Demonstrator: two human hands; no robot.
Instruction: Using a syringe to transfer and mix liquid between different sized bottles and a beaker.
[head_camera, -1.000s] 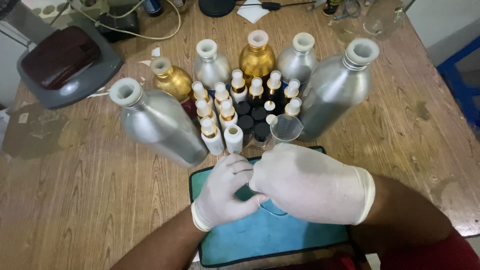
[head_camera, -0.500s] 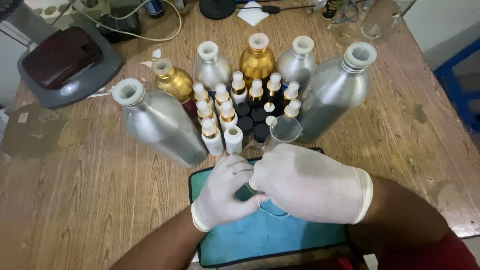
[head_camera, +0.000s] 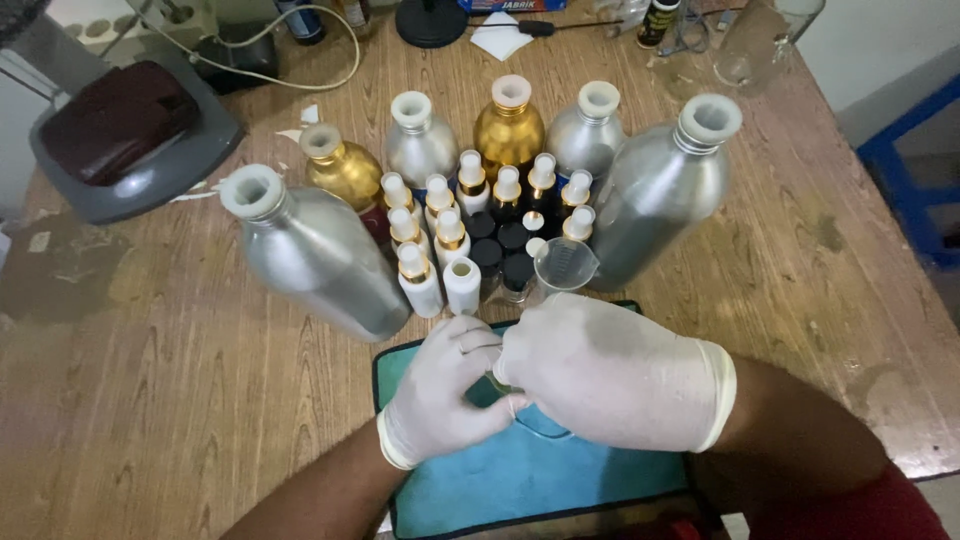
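The fingers (head_camera: 470, 345) of the left hand (head_camera: 445, 395) curl in against the right hand (head_camera: 600, 375), and between them a small dark object (head_camera: 497, 378) shows only as a sliver; what it is cannot be told. Both hands wear white gloves and press together, the right one folded over the top with its fingers bent down and hidden, so whether they clamp the object or only cover it cannot be told. The left fingers are closed around the same spot.

Under the hands lies a teal mat (head_camera: 540, 480) with a dark edge, spread on the wooden surface (head_camera: 140, 400). Just beyond the fingers stands a small clear measuring cup (head_camera: 565, 265), and beside it a cluster of small bottles (head_camera: 470, 235), some white with gold collars, some dark with black caps. To the left of the fingers a large silver bottle (head_camera: 315, 255) stands, and to the right, beyond the cup, a second large silver bottle (head_camera: 660, 190). Behind the cluster stand a gold bottle (head_camera: 510, 125) between two medium silver bottles (head_camera: 420, 145), and another gold bottle (head_camera: 340, 170) further left. Far to the left, well apart from the hands, sits a grey device with a dark red top (head_camera: 125, 135).
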